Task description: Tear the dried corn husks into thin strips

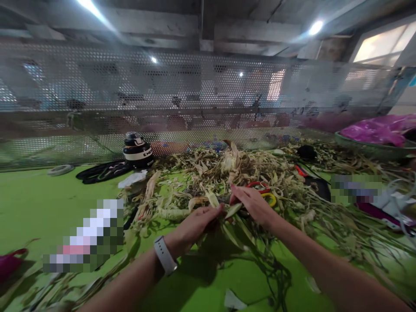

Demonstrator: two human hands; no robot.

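Near the middle of the green table, both hands work close together on a pale green plant piece (234, 210), long and leaf-like. My left hand (203, 219), with a white watch band (165, 255) at its wrist, is closed with thumb and fingers pinched at the plant's left side. My right hand (250, 201) is closed on the same piece from the right, its fingertips partly hidden. Stems hang below the hands. Just behind the right hand lie scissors with red and yellow handles (269, 199). A heap of dry, pale plant trimmings (195, 167) rises beyond both hands.
A black bottle with a white band (138, 151) stands at the back left, beside coiled black cable (102, 171) and a tape roll (60, 169). A perforated metal screen (182, 95) borders the far edge. At right sits a basin (367, 145) with pink plastic (378, 131).
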